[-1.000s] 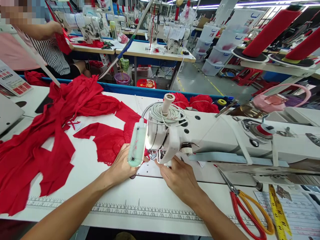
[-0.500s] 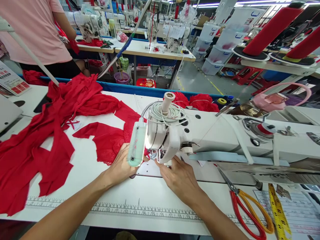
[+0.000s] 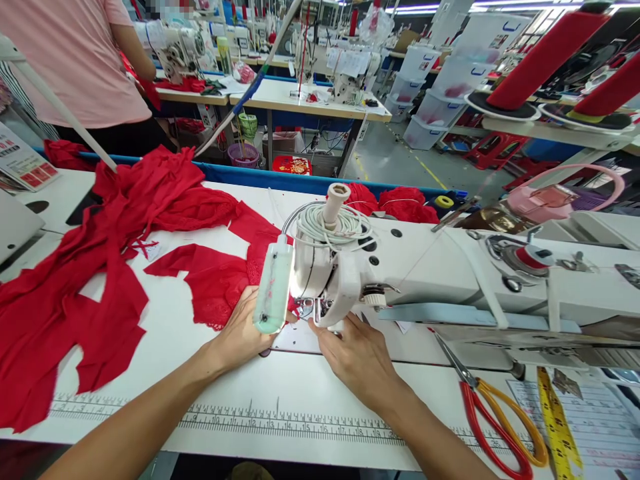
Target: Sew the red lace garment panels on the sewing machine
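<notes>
red lace piece (image 3: 215, 283) is held down at the needle of the sewing machine (image 3: 450, 267), centre of the frame.
left hand (image 3: 240, 333) is laid flat on the lace, fingers extended, tips partly hidden by the lamp (image 3: 273, 287); right hand (image 3: 357, 360) is pressed on the worktop (image 3: 280, 393) just beside, fingers narrow, nothing gripped.

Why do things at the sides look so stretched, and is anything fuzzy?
Head view: the wide lens stretches the edges, like the red thread cones; bright, even ceiling light, just soft shadows under the left hand and right hand; both and the sewing machine are sharp, no motion blur.
</notes>
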A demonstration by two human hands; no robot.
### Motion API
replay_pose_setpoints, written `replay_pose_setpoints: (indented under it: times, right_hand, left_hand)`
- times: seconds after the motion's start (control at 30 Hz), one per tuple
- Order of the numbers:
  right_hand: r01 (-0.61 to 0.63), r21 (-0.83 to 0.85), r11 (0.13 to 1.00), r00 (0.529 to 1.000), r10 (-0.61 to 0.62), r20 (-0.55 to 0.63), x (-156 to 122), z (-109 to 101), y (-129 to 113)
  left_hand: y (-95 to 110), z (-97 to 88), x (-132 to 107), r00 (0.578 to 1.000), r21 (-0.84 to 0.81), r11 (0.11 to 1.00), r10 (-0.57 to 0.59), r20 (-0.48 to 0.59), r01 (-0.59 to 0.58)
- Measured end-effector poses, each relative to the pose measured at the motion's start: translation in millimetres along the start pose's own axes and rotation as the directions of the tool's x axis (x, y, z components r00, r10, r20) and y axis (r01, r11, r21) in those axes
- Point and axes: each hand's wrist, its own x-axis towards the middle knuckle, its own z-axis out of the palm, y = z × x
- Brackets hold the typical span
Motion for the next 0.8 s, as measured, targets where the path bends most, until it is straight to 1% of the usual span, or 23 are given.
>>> replay_pose_setpoints:
  times: [0.17,0.33,0.47,0.6,0.8]
  right_hand:
    - [-0.031,0.016,0.999,1.000,0.031,0.001,-1.9,3.7,0.9]
    - [-0.067,0.031,0.997,0.997,0.069,-0.046,-3.1,3.8,3.5]
    - [-0.044,0.061,0.997,0.998,0.047,-0.050,-2.9,5.2,3.0]
    - [-0.003,0.035,0.999,0.999,0.005,-0.048,-1.9,7.9,0.8]
    - [-0.012,0.035,0.999,0.999,0.013,-0.051,-2.3,7.7,0.6]
  left_hand:
    - [0.5,0.4,-0.4,1.000,0.005,1.000,-0.007,0.003,0.007]
    - [2.1,-0.9,-0.2,1.000,0.008,1.000,-0.012,0.008,0.011]
    - [1.7,-1.1,0.1,1.000,-0.015,1.000,-0.009,0.018,0.009]
    - [2.2,-1.3,0.7,0.999,-0.021,1.000,-0.023,0.026,0.024]
    - [5.7,-3.5,2.5,0.998,-0.012,0.999,-0.043,0.054,0.044]
